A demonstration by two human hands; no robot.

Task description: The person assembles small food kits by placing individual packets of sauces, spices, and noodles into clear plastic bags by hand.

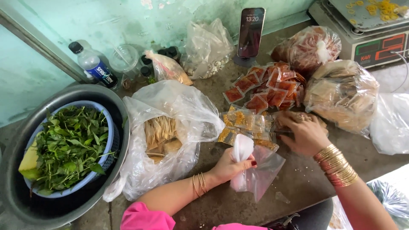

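My left hand [230, 166] grips the gathered top of a small clear plastic bag [257, 174], which hangs open toward the counter's front edge. My right hand [303, 134], with gold bangles on the wrist, rests on a pile of small clear sachets of yellow-orange filling [240, 121]; whether its fingers pinch a sachet is hidden. Just behind lies a heap of small red sauce sachets [268, 87].
A large clear bag of pale flat sticks [159, 134] lies left of my hands. A blue basket of green leaves [68, 147] sits in a metal basin [15, 191]. Bulging bags [341, 93], a propped phone [250, 32], a bottle [94, 64] and a scale [375, 42] stand behind.
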